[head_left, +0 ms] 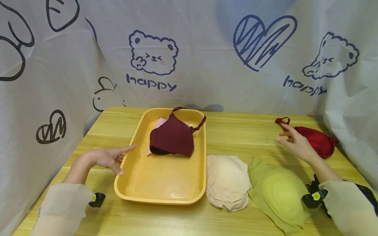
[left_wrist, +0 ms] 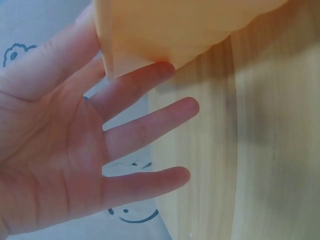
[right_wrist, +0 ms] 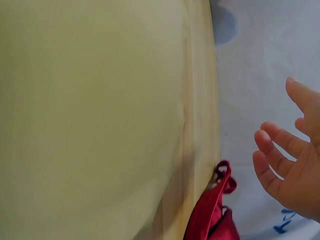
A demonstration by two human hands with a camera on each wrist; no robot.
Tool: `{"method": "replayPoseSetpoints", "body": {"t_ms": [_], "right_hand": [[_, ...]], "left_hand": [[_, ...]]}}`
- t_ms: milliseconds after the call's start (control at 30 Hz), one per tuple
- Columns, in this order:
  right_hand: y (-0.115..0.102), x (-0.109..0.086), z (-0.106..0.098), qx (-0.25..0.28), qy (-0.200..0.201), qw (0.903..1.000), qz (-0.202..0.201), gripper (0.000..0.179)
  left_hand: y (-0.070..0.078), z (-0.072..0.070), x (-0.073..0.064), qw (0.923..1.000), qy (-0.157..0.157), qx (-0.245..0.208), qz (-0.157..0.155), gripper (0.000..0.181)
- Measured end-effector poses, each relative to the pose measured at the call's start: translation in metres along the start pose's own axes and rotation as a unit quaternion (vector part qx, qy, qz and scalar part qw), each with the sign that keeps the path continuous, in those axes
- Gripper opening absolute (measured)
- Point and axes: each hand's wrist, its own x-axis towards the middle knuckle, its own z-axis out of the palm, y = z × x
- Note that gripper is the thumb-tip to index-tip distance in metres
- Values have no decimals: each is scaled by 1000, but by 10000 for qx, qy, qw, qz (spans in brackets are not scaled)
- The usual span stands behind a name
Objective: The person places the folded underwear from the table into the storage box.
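My left hand (head_left: 106,158) rests at the left rim of a yellow plastic tray (head_left: 162,199). Its index finger reaches over the rim; in the left wrist view several fingers (left_wrist: 150,136) stretch straight and spread beside the tray's outer wall (left_wrist: 145,35). Inside the tray lies a maroon bra (head_left: 174,136) on a pink cloth (head_left: 160,122), mostly hidden beneath it. My right hand (head_left: 298,144) hovers with loosely bent fingers and nothing in them. In the head view it overlaps a red bra (head_left: 317,141) near the strap; the right wrist view shows a gap between them.
Right of the tray lie a beige bra (head_left: 227,182) and a yellow-green bra (head_left: 280,193). Something black (head_left: 366,193) shows partly behind the right sleeve. White sheets (head_left: 200,72) with drawings enclose the back and sides of the wooden table (head_left: 242,131).
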Motion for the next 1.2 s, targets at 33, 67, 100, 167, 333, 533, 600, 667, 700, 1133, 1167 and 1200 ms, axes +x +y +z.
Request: {"method": "replayPoseSetpoints", "body": {"t_ms": [33,67,100,167,333,533,600,667,700,1133,1167,1200], "right_hand": [[2,-1,-1,-8,-21,10000,51,66],[4,-2,-2,-5,-46,9999,103,67],[6,-3,-3,0,-61,9999,146,68],[10,-4,-5,-1,-61,9998,215,69],[22,-7,-9,-34,90,9997,202,67],[33,-10,-17,-108,74,9987,487,69],[37,-11,-20,-200,161,9975,658,71],[44,-13,-24,-187,189,9968,758,72],[46,-14,-26,-221,219,9963,799,72],[79,-29,-47,-174,251,9897,1401,76],[81,-30,-48,-177,242,9890,1446,76],[84,-30,-48,-211,230,9886,1475,76]], "left_hand": [[0,0,0,10000,-9,-7,-10,108],[0,0,0,10000,-14,-6,-18,108],[0,0,0,10000,-18,-8,-27,108],[0,0,0,10000,-26,-8,-39,108],[0,0,0,10000,-22,-8,-74,108],[1,0,-1,10000,-4,-11,-87,108],[0,0,0,10000,-3,-36,-75,108],[0,0,0,10000,-9,-49,-60,108],[0,0,0,10000,-15,-66,-52,108],[-1,-1,-2,9999,-39,-158,56,107],[-1,0,-2,9998,-44,-165,62,107],[-1,0,-1,9998,-41,-162,64,107]]}}
